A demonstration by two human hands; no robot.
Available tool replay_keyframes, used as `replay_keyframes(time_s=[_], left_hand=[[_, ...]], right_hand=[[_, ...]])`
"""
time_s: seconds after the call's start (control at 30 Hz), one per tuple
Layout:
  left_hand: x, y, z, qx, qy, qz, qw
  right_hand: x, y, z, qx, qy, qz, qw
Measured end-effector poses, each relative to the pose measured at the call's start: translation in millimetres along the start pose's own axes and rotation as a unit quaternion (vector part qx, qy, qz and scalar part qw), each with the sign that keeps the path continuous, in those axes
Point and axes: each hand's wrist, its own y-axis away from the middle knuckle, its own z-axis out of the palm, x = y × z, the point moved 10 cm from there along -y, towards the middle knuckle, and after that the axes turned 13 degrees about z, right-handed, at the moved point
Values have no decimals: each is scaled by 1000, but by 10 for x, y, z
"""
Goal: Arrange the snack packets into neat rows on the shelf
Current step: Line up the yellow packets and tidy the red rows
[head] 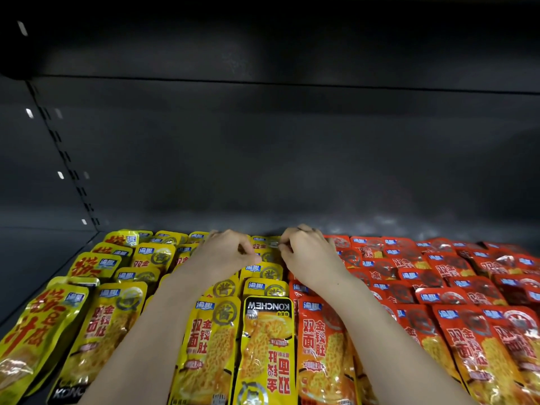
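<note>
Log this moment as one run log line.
left hand, right hand: fingers curled at rear yellow packets, grip unclear | red packets: rowed on right

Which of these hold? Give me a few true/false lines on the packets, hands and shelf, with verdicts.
1. Yellow packets fill the left side, red packets the right. True.
2. The left hand is over the red packets. False: it is over yellow ones.
3. The right hand and the left hand are both at the far end of the rows. True.
4. The packets stand upright. False: they lie flat, overlapping.
5. The back wall is white. False: it is dark grey.
6. One front yellow packet has a black band at its far end, unlike its neighbours. True.
</note>
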Motion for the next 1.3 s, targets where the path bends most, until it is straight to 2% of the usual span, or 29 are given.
replay_keyframes(time_s=[0.2,0.73,0.9,1.3], left_hand=[[44,6,94,-43,-17,8,999],[115,-96,48,62,65,1,996],[108,-94,64,68,49,-5,997],[91,-65,61,19,-4,9,1000]], right_hand=[[-18,9,-28,0,-17,-18,1000],[-35,3,-4,2,3,-17,1000],[-30,9,36,-11,10,-15,1000],[0,-40,106,-30,-11,0,999]])
